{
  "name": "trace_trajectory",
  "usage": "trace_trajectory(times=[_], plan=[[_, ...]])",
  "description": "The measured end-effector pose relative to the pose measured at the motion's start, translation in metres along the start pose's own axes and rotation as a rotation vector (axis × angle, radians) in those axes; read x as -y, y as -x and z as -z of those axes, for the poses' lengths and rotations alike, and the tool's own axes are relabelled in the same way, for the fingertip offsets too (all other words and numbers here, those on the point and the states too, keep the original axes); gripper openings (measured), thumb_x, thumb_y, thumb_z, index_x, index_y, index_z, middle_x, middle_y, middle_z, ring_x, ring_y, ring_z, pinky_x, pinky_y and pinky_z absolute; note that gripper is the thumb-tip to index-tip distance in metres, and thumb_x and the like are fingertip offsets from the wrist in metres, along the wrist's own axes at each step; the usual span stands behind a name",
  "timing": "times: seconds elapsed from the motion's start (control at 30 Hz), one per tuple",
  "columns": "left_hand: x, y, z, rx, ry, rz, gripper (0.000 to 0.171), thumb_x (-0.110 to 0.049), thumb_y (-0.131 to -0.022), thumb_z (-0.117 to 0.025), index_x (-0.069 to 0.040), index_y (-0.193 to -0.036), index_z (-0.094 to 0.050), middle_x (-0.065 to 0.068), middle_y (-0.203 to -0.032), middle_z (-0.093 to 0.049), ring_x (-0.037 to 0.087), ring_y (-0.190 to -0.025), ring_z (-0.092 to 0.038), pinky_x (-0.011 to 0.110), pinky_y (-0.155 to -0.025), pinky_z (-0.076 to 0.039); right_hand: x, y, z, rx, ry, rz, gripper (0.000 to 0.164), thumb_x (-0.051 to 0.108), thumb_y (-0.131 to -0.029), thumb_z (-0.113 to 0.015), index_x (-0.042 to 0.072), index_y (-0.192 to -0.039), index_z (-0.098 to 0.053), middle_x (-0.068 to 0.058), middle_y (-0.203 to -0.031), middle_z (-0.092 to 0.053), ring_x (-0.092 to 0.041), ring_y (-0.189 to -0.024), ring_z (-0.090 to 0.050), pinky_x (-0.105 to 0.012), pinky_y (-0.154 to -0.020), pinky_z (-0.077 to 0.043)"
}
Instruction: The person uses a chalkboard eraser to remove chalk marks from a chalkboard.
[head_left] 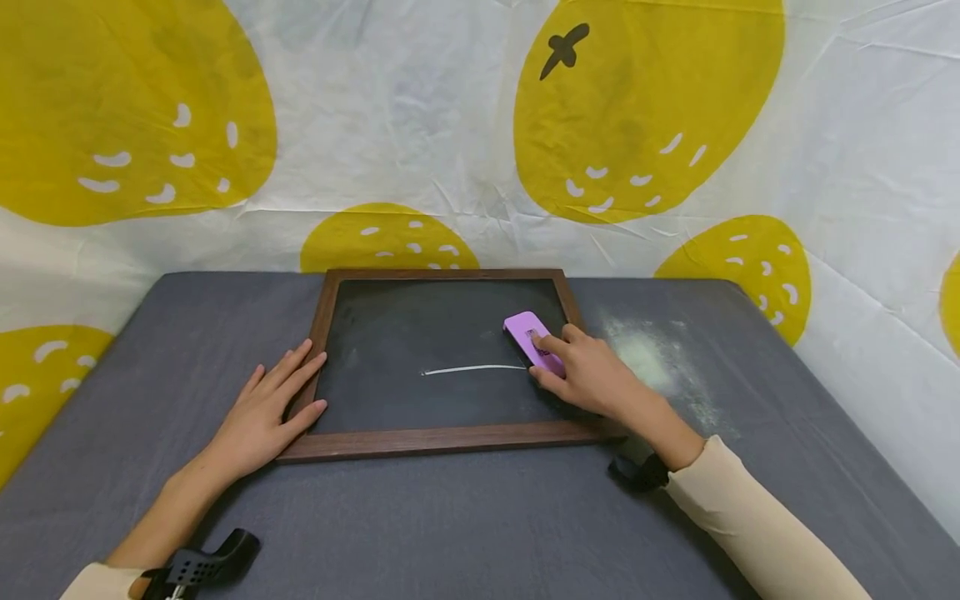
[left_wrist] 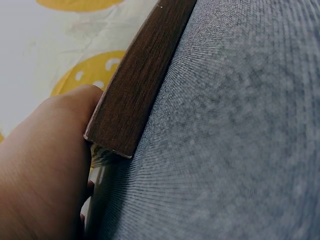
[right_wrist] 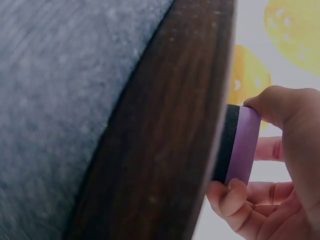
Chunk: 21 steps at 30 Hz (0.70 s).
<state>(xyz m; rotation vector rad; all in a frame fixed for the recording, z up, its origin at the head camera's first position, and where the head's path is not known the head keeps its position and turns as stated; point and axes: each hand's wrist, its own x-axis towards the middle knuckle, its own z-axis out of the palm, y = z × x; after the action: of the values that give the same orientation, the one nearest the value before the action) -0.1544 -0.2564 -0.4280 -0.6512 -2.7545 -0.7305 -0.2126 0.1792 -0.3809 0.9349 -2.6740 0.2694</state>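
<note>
A dark chalkboard in a brown wooden frame lies on the cloth-covered table. Across its lower half runs a white chalk line. My right hand grips a purple board eraser, which sits at the line's right end. In the right wrist view the eraser shows a dark felt layer under its purple back, with thumb and fingers at its opposite edges. My left hand rests spread over the frame's left side, fingertips at the board's edge. The left wrist view shows this hand beside the frame corner.
Grey cloth covers the table. Right of the board lies a pale chalk-dust smudge. A white curtain with yellow fruit shapes hangs behind. Each wrist wears a black camera mount.
</note>
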Motion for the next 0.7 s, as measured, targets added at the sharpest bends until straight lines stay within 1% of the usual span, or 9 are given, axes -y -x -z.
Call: trace_trajectory(times=[0.23, 0.4, 0.57, 0.7], plan=[[0.002, 0.0, -0.002, 0.005, -0.005, 0.006, 0.065, -0.035, -0.096, -0.058, -0.014, -0.151, -0.031, 0.012, -0.157, -0.019, 0.042, -0.139, -0.023, 0.059, -0.11, -0.005, 0.005, -0.001, -0.002, 0.0, 0.011, 0.014, 0.039, 0.031, -0.087, -0.069, 0.007, -0.118, -0.067, -0.006, -0.075, -0.045, -0.016, -0.053, -0.04, -0.036, -0.051, -0.036], [0.002, 0.0, -0.001, 0.005, -0.002, 0.0, 0.065, -0.034, -0.096, -0.058, -0.014, -0.152, -0.031, 0.013, -0.157, -0.019, 0.042, -0.139, -0.022, 0.059, -0.111, -0.004, 0.008, -0.004, -0.003, -0.002, 0.02, 0.022, 0.04, 0.032, -0.087, -0.068, 0.009, -0.12, -0.067, -0.006, -0.074, -0.044, -0.017, -0.051, -0.039, -0.035, -0.05, -0.035], [0.001, 0.001, 0.0, 0.003, -0.004, 0.0, 0.065, -0.034, -0.096, -0.058, -0.014, -0.151, -0.031, 0.013, -0.157, -0.019, 0.043, -0.139, -0.023, 0.059, -0.111, -0.005, 0.014, -0.009, -0.005, 0.007, 0.013, 0.034, 0.044, 0.034, -0.087, -0.068, 0.009, -0.123, -0.066, -0.007, -0.077, -0.047, -0.017, -0.051, -0.041, -0.038, -0.053, -0.04], [0.001, 0.0, -0.001, 0.004, -0.005, 0.0, 0.065, -0.034, -0.096, -0.058, -0.014, -0.152, -0.031, 0.013, -0.157, -0.019, 0.043, -0.139, -0.022, 0.06, -0.11, -0.005, 0.022, -0.014, -0.006, 0.007, -0.013, 0.035, 0.045, 0.034, -0.087, -0.069, 0.009, -0.125, -0.065, -0.01, -0.08, -0.05, -0.018, -0.051, -0.043, -0.037, -0.052, -0.043]])
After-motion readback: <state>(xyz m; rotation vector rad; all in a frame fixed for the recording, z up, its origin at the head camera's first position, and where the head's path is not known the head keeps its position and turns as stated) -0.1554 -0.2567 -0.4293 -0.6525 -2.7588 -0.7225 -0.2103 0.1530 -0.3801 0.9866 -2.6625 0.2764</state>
